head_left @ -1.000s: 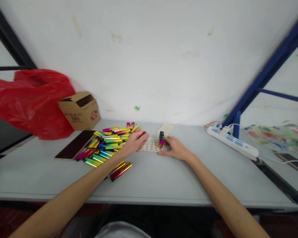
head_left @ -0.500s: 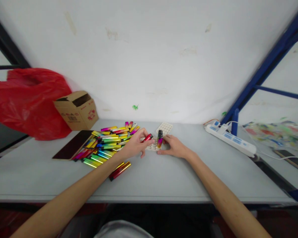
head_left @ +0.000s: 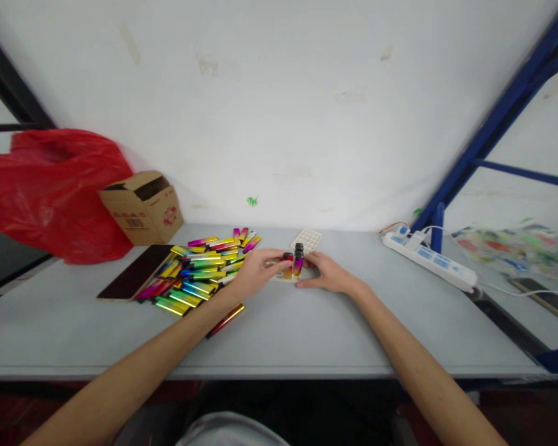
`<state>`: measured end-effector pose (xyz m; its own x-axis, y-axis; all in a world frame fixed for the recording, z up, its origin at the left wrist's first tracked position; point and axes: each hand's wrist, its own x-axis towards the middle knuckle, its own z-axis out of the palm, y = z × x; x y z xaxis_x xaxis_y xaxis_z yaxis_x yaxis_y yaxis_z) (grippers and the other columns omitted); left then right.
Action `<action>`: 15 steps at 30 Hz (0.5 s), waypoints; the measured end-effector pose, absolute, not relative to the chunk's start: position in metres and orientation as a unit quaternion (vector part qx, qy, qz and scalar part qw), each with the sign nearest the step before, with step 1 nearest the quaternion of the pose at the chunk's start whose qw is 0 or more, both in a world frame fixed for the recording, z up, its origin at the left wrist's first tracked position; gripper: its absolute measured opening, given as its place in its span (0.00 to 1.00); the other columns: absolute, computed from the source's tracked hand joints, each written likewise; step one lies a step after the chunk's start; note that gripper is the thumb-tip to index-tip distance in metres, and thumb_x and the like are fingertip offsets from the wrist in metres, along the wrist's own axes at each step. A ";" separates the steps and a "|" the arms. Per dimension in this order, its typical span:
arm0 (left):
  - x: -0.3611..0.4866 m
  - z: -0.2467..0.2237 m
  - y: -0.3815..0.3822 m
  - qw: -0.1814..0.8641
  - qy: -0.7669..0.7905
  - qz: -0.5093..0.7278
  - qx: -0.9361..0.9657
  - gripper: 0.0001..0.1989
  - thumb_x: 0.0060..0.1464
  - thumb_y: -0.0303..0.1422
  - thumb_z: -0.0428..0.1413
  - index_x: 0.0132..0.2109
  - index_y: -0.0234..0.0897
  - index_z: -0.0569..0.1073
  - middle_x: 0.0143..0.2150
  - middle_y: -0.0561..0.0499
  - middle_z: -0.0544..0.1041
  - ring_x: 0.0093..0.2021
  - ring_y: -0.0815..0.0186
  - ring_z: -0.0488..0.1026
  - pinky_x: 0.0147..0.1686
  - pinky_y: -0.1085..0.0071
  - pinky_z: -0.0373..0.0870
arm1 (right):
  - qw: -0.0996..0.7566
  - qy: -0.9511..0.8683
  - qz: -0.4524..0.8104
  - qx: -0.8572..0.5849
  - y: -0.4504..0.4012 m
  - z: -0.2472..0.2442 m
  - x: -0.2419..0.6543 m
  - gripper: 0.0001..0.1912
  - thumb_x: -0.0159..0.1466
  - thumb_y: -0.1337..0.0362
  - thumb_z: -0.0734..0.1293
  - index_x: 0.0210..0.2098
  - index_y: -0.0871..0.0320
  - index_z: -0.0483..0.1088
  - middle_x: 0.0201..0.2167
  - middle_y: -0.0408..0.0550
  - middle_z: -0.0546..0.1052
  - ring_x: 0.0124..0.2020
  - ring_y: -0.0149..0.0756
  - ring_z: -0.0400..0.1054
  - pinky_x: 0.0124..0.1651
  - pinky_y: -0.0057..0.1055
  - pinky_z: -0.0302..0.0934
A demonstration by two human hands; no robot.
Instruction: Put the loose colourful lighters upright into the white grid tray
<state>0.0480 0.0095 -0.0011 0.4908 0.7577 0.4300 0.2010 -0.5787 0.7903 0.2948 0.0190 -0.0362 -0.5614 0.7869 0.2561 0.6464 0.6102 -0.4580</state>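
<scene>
Pinched between the thumb and fingers of my left hand [head_left: 255,272] is a red-and-yellow lighter [head_left: 287,267], upright with its black top up. It stands over a white pitted tray [head_left: 279,277], mostly hidden by my hands. Just right of it is a short row of purple-and-yellow lighters [head_left: 298,264], upright on the tray. My right hand [head_left: 329,274] curls round the tray's right side, its thumb at the near edge and its fingers close to the row. Several loose metallic-coloured lighters [head_left: 204,272] lie in a pile left of my left hand.
Behind the hands lies another white pitted tray [head_left: 307,238]. A cardboard box [head_left: 144,210] and a red plastic bag [head_left: 56,198] stand at the left, with a dark flat panel [head_left: 134,272] before them. At the right are a white power strip [head_left: 430,260] and blue frame posts [head_left: 483,136].
My left hand has brought the lighter slightly right and turned it from tilted to upright, beside the standing row. My right hand stays at the tray.
</scene>
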 end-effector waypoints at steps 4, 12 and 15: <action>0.053 -0.002 0.006 0.316 0.295 0.401 0.808 0.10 0.62 0.36 0.60 0.43 0.35 0.82 0.41 0.47 0.84 0.40 0.61 0.79 0.41 0.70 0.73 | 0.231 -0.869 0.152 -0.411 0.019 -0.037 0.295 0.33 0.57 0.45 0.77 0.53 0.59 0.72 0.40 0.51 0.74 0.39 0.42 0.67 0.45 0.37 0.61; 0.060 -0.004 0.006 0.231 0.274 0.405 0.841 0.08 0.62 0.35 0.61 0.44 0.37 0.81 0.44 0.46 0.81 0.44 0.62 0.77 0.45 0.68 0.72 | 0.233 -0.872 0.131 -0.410 0.024 -0.044 0.296 0.29 0.56 0.45 0.77 0.45 0.59 0.72 0.37 0.48 0.73 0.37 0.41 0.65 0.41 0.34 0.58; 0.061 -0.008 0.006 0.225 0.274 0.394 0.848 0.07 0.62 0.35 0.61 0.43 0.37 0.81 0.43 0.47 0.82 0.43 0.62 0.78 0.46 0.68 0.71 | 0.235 -0.872 0.131 -0.408 0.024 -0.044 0.296 0.28 0.57 0.45 0.77 0.45 0.60 0.72 0.37 0.48 0.73 0.37 0.41 0.65 0.41 0.34 0.58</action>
<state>0.0610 0.0060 -0.0076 0.5395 0.6421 0.5447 0.2869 -0.7483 0.5980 0.2959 0.0240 -0.0436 -0.5562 0.7735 0.3039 0.6504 0.6328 -0.4203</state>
